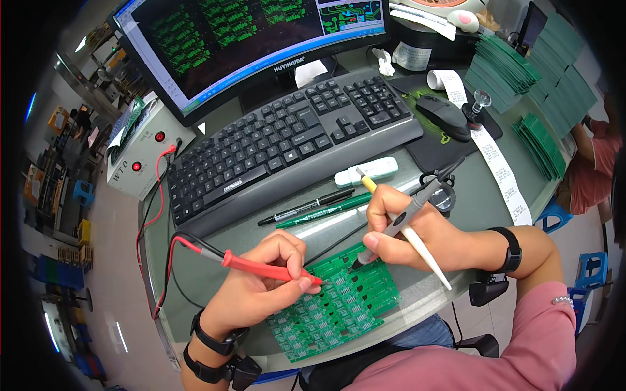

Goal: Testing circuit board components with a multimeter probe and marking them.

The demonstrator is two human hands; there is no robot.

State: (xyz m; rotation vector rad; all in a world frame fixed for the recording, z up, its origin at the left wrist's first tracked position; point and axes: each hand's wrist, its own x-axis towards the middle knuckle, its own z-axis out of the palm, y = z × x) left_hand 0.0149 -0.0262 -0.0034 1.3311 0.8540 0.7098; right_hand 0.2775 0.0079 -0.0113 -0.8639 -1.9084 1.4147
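Left hand: the left hand (261, 280) is clenched around a red probe (261, 266), held like a pen, tip pressed down on the green circuit board (339, 303).
Right hand: the right hand (404, 228) grips a grey probe (398, 221) between thumb and forefinger, its dark tip touching the upper part of the same board; a white pen (424, 251) is tucked slantwise among the same fingers.
Circuit board: lies flat on the glass desk (195, 274), at its near edge, just in front of the person, between the two hands.
Red lead: a red wire (171, 257) loops from the probe back toward the white box with red buttons (140, 153) at the left.
Beyond the hands: a black pen (306, 206) and a green pen (326, 212) lie side by side, just before the black keyboard (287, 133).
Further back: a curved monitor (254, 39) shows green board layouts.
Right side: a black mouse (443, 116) on its mat, a long paper strip (499, 169), and stacks of green boards (505, 68).
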